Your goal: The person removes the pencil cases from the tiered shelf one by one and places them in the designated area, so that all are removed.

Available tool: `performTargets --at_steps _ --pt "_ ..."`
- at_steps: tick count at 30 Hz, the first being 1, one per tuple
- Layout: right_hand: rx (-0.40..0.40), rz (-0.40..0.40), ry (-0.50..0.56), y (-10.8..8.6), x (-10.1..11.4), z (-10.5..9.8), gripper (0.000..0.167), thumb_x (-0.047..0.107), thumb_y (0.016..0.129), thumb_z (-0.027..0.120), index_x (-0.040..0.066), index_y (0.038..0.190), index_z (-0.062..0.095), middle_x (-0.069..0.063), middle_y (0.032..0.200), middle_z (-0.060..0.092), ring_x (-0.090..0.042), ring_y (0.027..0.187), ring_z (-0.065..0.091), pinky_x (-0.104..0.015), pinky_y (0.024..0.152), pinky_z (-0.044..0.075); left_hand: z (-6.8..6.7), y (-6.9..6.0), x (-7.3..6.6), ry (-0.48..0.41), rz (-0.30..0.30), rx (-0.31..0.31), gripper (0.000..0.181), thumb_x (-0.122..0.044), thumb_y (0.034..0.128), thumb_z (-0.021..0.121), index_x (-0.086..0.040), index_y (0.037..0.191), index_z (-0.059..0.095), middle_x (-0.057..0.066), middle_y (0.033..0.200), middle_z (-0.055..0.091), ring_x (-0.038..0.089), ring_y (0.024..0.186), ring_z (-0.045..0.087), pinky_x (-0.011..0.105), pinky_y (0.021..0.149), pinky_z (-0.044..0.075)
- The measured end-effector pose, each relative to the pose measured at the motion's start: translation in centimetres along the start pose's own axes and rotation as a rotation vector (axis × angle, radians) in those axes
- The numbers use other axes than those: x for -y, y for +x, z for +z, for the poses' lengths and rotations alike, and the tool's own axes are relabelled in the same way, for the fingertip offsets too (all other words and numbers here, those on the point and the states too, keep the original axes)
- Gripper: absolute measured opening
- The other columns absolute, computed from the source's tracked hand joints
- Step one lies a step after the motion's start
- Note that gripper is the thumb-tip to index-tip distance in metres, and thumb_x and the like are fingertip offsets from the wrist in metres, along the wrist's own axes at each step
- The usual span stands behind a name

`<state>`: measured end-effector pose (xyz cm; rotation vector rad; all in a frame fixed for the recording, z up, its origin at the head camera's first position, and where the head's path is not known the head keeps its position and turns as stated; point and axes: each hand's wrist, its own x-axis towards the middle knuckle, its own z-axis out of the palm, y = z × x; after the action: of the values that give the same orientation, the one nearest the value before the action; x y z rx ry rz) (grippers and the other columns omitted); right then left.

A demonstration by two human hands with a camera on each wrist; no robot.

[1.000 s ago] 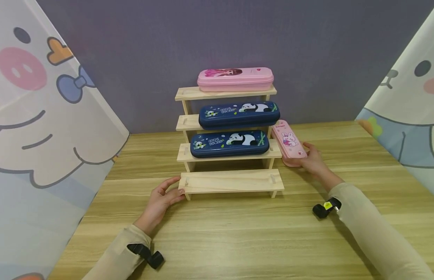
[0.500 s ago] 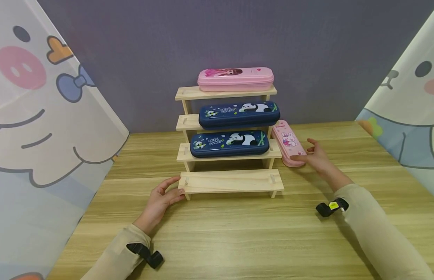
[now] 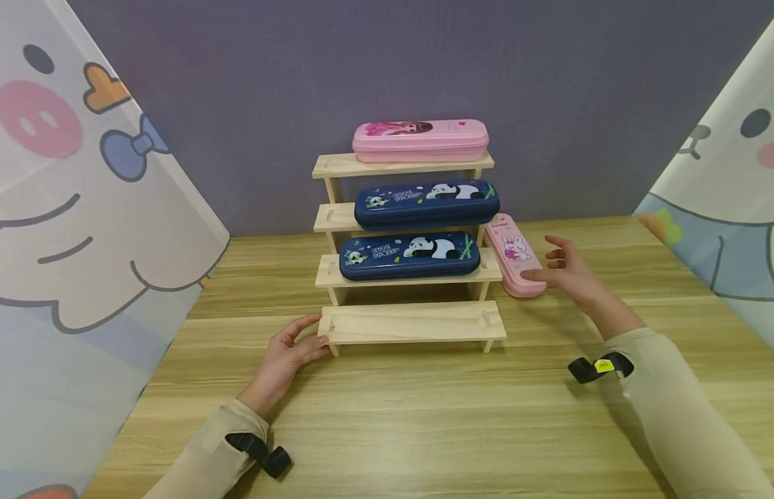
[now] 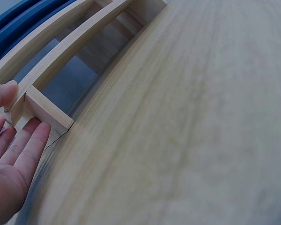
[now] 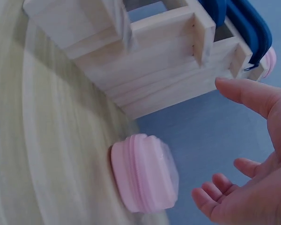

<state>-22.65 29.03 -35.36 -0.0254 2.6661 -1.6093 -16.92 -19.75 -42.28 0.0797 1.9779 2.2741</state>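
A wooden stepped rack (image 3: 411, 324) stands on the table. My left hand (image 3: 282, 360) holds its lowest step at the left end; in the left wrist view the thumb is at the step's edge and the fingers (image 4: 35, 150) lie against the leg. To the rack's right lies a pink pencil case with a rabbit picture (image 3: 514, 253). My right hand (image 3: 576, 277) is beside its near end, thumb and fingers spread. In the right wrist view that hand stands apart from the case (image 5: 143, 173) and grips nothing.
Two dark blue panda pencil cases, an upper (image 3: 427, 204) and a lower one (image 3: 408, 256), lie on the middle steps. Another pink case (image 3: 420, 142) is on the top step. A grey wall (image 3: 274, 104) rises behind; printed cartoon panels flank both sides.
My right hand has let go of the rabbit pencil case and drawn back to the right, its fingers spreading. The case stays in place. My left hand has not visibly moved.
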Motion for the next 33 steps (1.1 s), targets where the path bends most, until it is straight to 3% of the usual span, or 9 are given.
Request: performTargets --at_steps 3,7,13,25,28,33 --pt "0.020 -0.007 -0.003 -0.1 0.5 -0.1 0.095 0.017 0.091 0.070 -0.001 0.157 0.004 -0.031 0.142 0.021 -0.040 0.122 0.027 -0.033 0.085 0.040 0.0 0.0 0.0 0.003 0.002 0.003 0.055 0.012 0.0922 0.058 0.015 0.143 0.037 0.024 0.125 0.052 0.014 0.092 0.069 0.030 0.085 0.059" --pt "0.035 -0.029 0.011 -0.4 1.3 0.2 0.095 0.016 0.091 0.070 0.001 0.158 0.005 -0.029 0.141 0.024 -0.038 0.121 0.031 -0.024 0.081 0.043 0.0 0.0 0.1 0.002 0.002 0.000 0.055 0.013 0.0920 0.057 0.015 0.143 0.037 0.024 0.123 0.054 0.014 0.092 0.069 0.031 0.084 0.060" --pt "-0.002 -0.098 0.049 -0.8 2.9 1.2 0.092 0.007 0.088 0.071 -0.001 0.156 0.010 -0.024 0.135 0.030 -0.032 0.116 0.037 -0.013 0.079 0.043 0.0 0.0 0.1 0.003 0.007 0.006 0.055 0.012 0.0923 0.057 0.015 0.143 0.036 0.025 0.124 0.053 0.014 0.093 0.069 0.031 0.084 0.060" --pt "-0.014 -0.241 0.113 -1.3 4.8 3.4 0.085 -0.002 0.083 0.074 -0.005 0.151 0.022 -0.019 0.131 0.038 -0.021 0.114 0.043 -0.017 0.098 0.043 0.0 0.0 0.1 0.003 0.003 0.004 0.055 0.011 0.0930 0.057 0.015 0.144 0.036 0.028 0.133 0.045 0.013 0.093 0.068 0.030 0.086 0.059" --pt "-0.017 -0.270 0.124 -1.4 5.2 3.8 0.083 -0.004 0.083 0.074 -0.006 0.150 0.025 -0.018 0.130 0.039 -0.022 0.116 0.043 -0.022 0.103 0.042 0.0 0.0 0.1 0.001 0.000 0.003 0.055 0.011 0.0934 0.057 0.014 0.144 0.036 0.028 0.134 0.044 0.013 0.093 0.068 0.030 0.086 0.059" --pt "-0.010 -0.289 0.151 -1.5 5.8 4.3 0.083 -0.007 0.081 0.073 -0.007 0.149 0.025 -0.023 0.133 0.039 -0.031 0.121 0.041 -0.020 0.102 0.040 0.0 0.0 0.1 -0.002 -0.005 -0.001 0.055 0.011 0.0934 0.057 0.014 0.144 0.036 0.026 0.132 0.047 0.013 0.093 0.069 0.030 0.086 0.059"
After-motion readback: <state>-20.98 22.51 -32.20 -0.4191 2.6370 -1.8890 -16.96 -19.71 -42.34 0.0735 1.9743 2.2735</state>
